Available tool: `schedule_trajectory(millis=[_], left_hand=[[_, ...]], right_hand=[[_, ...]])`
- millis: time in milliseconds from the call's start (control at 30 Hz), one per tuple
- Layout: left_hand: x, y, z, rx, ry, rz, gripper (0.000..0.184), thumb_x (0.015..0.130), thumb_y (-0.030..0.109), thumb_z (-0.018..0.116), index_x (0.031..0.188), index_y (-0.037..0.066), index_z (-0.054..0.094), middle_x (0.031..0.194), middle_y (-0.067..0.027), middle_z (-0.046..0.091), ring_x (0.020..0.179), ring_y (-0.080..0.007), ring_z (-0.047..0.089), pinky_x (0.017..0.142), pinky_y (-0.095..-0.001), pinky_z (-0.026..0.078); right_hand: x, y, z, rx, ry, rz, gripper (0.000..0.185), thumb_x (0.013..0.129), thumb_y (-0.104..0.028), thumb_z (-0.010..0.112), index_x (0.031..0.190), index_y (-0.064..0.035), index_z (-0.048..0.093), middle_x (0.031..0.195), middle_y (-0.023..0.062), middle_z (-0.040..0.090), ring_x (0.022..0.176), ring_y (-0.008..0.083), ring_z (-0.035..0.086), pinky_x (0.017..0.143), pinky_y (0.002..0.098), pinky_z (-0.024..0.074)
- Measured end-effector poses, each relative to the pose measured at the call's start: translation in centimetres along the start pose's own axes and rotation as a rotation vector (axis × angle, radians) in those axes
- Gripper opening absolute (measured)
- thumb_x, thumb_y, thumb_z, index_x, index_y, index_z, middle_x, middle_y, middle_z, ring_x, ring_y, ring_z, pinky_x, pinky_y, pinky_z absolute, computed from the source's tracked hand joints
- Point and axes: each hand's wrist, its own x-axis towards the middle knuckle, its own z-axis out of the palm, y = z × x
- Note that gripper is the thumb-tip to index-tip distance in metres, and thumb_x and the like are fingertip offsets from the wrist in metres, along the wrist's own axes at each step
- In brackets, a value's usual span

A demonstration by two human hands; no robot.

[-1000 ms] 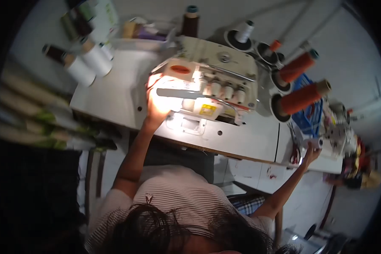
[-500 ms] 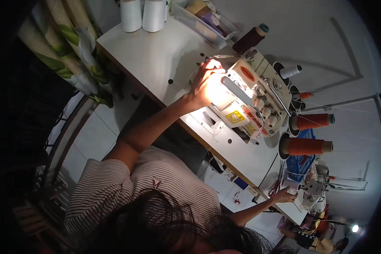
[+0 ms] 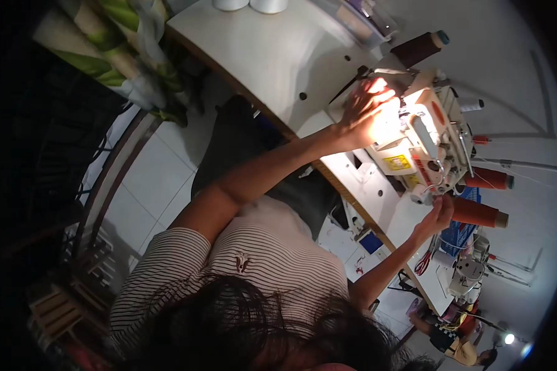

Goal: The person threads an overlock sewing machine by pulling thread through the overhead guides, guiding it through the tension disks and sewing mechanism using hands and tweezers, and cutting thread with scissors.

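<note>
My left hand point(image 3: 362, 117) is at the needle end of a white overlock sewing machine point(image 3: 424, 139), with its fingers bent inward under the machine's bright lamp. Glare washes out the fingertips, so what they hold is hidden. At the machine's other end, my right hand point(image 3: 438, 216) is closed, its fingertips close to the white handwheel point(image 3: 421, 195). Whether they touch it or hold something small, I cannot make out.
Orange thread cones point(image 3: 476, 212) and a brown cone point(image 3: 419, 49) stand behind the machine. White cones point(image 3: 269, 5) sit on the table point(image 3: 254, 52). Beyond are a blue basket point(image 3: 458, 232), red-handled scissors point(image 3: 423, 263), another sewing machine point(image 3: 467, 272) and a person point(image 3: 458, 343).
My right hand has come back from the far table to the near machine's handwheel end. My left hand stays at the needle end. The camera view has shifted, moving the machine rightward in the picture.
</note>
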Motion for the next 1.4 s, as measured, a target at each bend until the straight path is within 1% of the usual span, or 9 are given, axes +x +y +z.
schedule_trajectory(millis=[67,167,367,800,900,933,1033,1133,1400], left_hand=[[-0.7,-0.8,1.0,-0.073,0.336,0.157,0.038,0.061,0.013,0.069,0.097,0.007,0.057,0.103,-0.0122,0.053,0.096,-0.0300,0.051,0.078,-0.0426,0.040],[-0.5,-0.4,0.8,-0.161,0.216,0.045,0.040,0.068,0.013,0.070,0.105,0.007,0.055,0.105,-0.0091,0.057,0.102,-0.0299,0.051,0.087,-0.0411,0.040],[1.2,0.3,-0.3,-0.533,-0.120,-0.254,0.016,0.070,0.012,0.063,0.081,0.001,0.059,0.066,-0.0042,0.053,0.061,-0.0135,0.048,0.056,-0.0265,0.040],[2.7,-1.7,-3.0,-0.669,-0.594,-0.306,0.032,0.071,-0.003,0.058,0.103,-0.003,0.055,0.094,-0.0043,0.057,0.089,-0.0096,0.051,0.081,-0.0242,0.043],[4.4,-0.3,-4.7,-0.587,-0.776,-0.518,0.028,0.076,-0.005,0.050,0.104,-0.004,0.056,0.097,-0.0036,0.059,0.089,-0.0085,0.053,0.082,-0.0222,0.043],[4.6,-0.2,-4.5,-0.714,-0.658,-0.401,0.022,0.082,-0.002,0.050,0.102,-0.003,0.057,0.094,-0.0034,0.060,0.085,-0.0075,0.055,0.077,-0.0208,0.044],[5.2,0.2,-5.4,-0.994,-0.535,-0.763,0.014,0.088,0.007,0.052,0.097,-0.001,0.060,0.089,-0.0029,0.061,0.083,-0.0063,0.054,0.072,-0.0194,0.044],[5.1,-1.0,-5.6,-0.881,-0.449,-0.717,0.015,0.090,0.009,0.051,0.096,-0.002,0.060,0.089,-0.0028,0.061,0.083,-0.0077,0.055,0.073,-0.0204,0.045],[3.7,-0.9,-4.8,-1.444,-0.262,-0.790,0.013,0.083,0.016,0.051,0.089,0.005,0.054,0.107,-0.0095,0.056,0.109,-0.0229,0.047,0.101,-0.0354,0.028]], right_hand=[[0.6,-1.3,1.1,0.027,-0.022,-0.018,0.026,0.084,-0.006,0.051,0.106,0.0082,0.055,0.099,0.0122,0.061,0.085,0.0172,0.058,0.078,0.0270,0.0454],[2.0,0.7,1.4,0.109,-0.003,-0.013,0.030,0.084,-0.006,0.049,0.110,0.0089,0.053,0.100,0.0134,0.060,0.085,0.0186,0.058,0.079,0.0287,0.0462],[3.8,4.0,1.0,0.327,0.007,0.148,0.024,0.085,-0.001,0.049,0.107,0.0041,0.056,0.104,0.0101,0.059,0.092,0.0175,0.058,0.083,0.0289,0.0460],[3.8,5.2,2.0,0.448,-0.273,0.320,0.038,0.093,-0.021,0.043,0.121,0.0033,0.049,0.113,0.0090,0.055,0.101,0.0157,0.052,0.088,0.0264,0.0389],[3.5,5.6,2.1,0.466,-0.266,0.370,0.037,0.094,-0.023,0.044,0.122,-0.0013,0.051,0.112,0.0071,0.056,0.101,0.0144,0.052,0.087,0.0269,0.0401],[3.3,4.2,2.0,0.495,-0.266,0.421,0.038,0.094,-0.026,0.046,0.125,-0.0036,0.049,0.114,0.0061,0.056,0.102,0.0139,0.052,0.088,0.0278,0.0403],[2.9,4.5,2.2,0.557,-0.215,0.498,0.041,0.093,-0.029,0.048,0.127,-0.0052,0.047,0.115,0.0050,0.055,0.102,0.0137,0.053,0.088,0.0287,0.0409],[3.0,4.5,2.4,0.583,-0.234,0.499,0.041,0.093,-0.030,0.049,0.127,-0.0063,0.047,0.117,0.0043,0.054,0.104,0.0140,0.052,0.089,0.0291,0.0411],[2.3,1.9,2.6,0.600,-0.196,0.420,0.035,0.095,-0.031,0.046,0.120,-0.0069,0.051,0.107,0.0031,0.055,0.096,0.0103,0.049,0.085,0.0241,0.0390]])
